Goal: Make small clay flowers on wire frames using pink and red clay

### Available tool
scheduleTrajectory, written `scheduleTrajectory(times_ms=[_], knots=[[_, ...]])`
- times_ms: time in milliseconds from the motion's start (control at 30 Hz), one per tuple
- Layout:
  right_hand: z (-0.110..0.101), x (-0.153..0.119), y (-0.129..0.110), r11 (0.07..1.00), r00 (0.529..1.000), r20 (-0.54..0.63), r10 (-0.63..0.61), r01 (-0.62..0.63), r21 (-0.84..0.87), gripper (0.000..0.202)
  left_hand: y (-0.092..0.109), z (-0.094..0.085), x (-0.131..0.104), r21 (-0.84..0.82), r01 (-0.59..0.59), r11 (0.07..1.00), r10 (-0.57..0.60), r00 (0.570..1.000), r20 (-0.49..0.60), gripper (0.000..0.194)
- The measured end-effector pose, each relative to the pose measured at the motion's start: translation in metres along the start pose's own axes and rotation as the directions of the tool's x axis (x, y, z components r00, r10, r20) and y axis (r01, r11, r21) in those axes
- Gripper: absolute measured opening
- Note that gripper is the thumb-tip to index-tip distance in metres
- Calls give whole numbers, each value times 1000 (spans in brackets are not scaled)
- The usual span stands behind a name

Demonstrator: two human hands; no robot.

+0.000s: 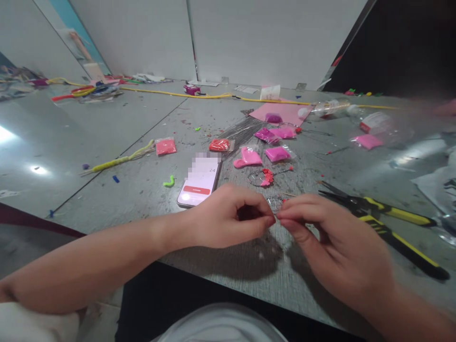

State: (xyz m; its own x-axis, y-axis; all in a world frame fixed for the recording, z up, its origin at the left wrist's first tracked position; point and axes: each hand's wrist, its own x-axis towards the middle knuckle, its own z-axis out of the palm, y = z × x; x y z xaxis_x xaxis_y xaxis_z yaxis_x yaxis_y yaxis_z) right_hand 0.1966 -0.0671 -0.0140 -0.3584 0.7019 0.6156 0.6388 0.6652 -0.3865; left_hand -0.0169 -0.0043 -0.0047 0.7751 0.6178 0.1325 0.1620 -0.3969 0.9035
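Observation:
My left hand [228, 216] is closed in a pinch, thumb and forefinger tips together. Opposite it, my right hand [331, 232] pinches too, and the fingertips of both nearly meet. Whatever they hold is too small or hidden to make out. Just behind the fingertips lies a bent wire piece [274, 203], partly covered by my right hand. Beyond it rests a wire frame [253, 178] with a red and pink clay strip [267, 177] along one side. A phone [195, 183] with a lit screen lies by my left wrist.
Yellow-and-black pliers [395, 237] lie right of my right hand. Several clay packets, such as a pink one [278, 153] and a red one [220, 145], lie around thin wires [238, 133]. Plastic bottles [331, 108] stand back right. Yellow twisted stems [123, 160] lie left.

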Motion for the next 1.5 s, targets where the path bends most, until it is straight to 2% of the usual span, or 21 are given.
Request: scheduleTrajectory(times_ms=[167, 300, 433, 567, 700, 867, 967, 1033, 1133, 1300, 1400, 1500], knots=[[-4, -4, 1, 993, 992, -52, 114, -112, 29, 13, -1, -1, 4, -75, 82, 994, -84, 996, -20, 16], [-4, -4, 1, 987, 988, -67, 136, -130, 92, 16, -6, -1, 5, -92, 145, 985, -146, 989, -7, 21], [-1, -1, -1, 997, 999, -38, 14, -11, 71, 16, -8, 1, 6, -193, 205, 960, -196, 978, 63, 20], [3, -2, -4, 989, 987, -70, -147, 148, 21, 30, -7, 4, 7, -391, 304, 869, -260, 952, 162, 18], [3, -3, -5, 986, 982, -94, -161, 157, -47, 35, -2, 7, 5, -511, 354, 784, -303, 935, 183, 18], [-2, -4, -2, 971, 972, 6, -235, 235, -50, 42, 2, 9, 3, -621, 343, 705, -314, 936, 161, 15], [-4, -3, -4, 982, 984, 18, -178, 179, -60, 40, 2, 9, 2, -641, 326, 695, -301, 941, 152, 15], [-4, -1, -8, 997, 999, 2, -53, 53, -57, 32, 1, 9, 1, -627, 310, 714, -284, 948, 145, 14], [-4, 1, -10, 991, 991, -26, 130, -129, 36, 21, -2, 10, 1, -568, 278, 775, -265, 958, 109, 10], [-7, 1, -7, 943, 958, 17, 287, -285, 172, 22, -3, 11, -1, -338, 221, 915, -219, 975, 43, 10], [-7, 2, -8, 908, 934, 24, 357, -353, 224, 24, -1, 11, -3, -73, 47, 996, -52, 996, -66, 15], [-6, 3, -10, 852, 897, 29, 440, -428, 301, 29, -2, 11, -6, 155, -149, 977, 170, 976, -134, 18]])
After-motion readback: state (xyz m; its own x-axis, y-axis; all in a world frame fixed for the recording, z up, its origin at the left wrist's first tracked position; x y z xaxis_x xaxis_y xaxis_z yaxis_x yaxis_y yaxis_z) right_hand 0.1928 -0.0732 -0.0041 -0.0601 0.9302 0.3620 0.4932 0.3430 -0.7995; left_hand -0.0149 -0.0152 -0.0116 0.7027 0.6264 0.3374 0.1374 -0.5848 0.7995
